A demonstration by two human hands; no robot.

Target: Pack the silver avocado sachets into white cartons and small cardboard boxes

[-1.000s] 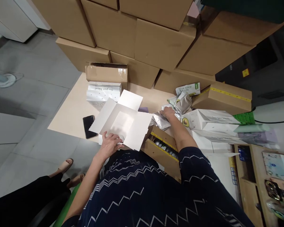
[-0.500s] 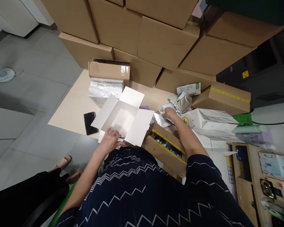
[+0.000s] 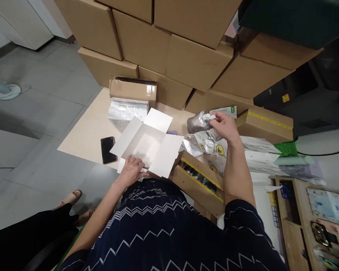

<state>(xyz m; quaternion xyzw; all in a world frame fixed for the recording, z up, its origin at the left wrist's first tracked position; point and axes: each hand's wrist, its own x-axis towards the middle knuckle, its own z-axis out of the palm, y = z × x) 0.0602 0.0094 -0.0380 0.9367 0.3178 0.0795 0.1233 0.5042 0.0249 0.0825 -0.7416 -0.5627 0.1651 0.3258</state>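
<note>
A white box (image 3: 147, 145) with its flaps spread stands at the table's front edge. My left hand (image 3: 132, 169) grips its near-left wall, fingers over the rim. To the right, my right hand (image 3: 223, 124) is raised and pinches the white spout of a silver pouch (image 3: 197, 122). Below that pouch lie more silver pouches (image 3: 203, 142), some printed with avocados. A brown carton (image 3: 199, 180) with yellow edging and a slot showing dark items sits right of the white box.
A phone (image 3: 109, 149) lies at the table's left edge. Behind it are a printed white box (image 3: 128, 113) and an opened brown carton (image 3: 132, 88). Large cartons (image 3: 196, 62) are stacked at the back. Another person's legs (image 3: 31, 229) show at the lower left.
My right hand has risen from the pouch pile and moved right, lifting a silver pouch by its spout. My left hand stays on the white box. The view has shifted slightly.
</note>
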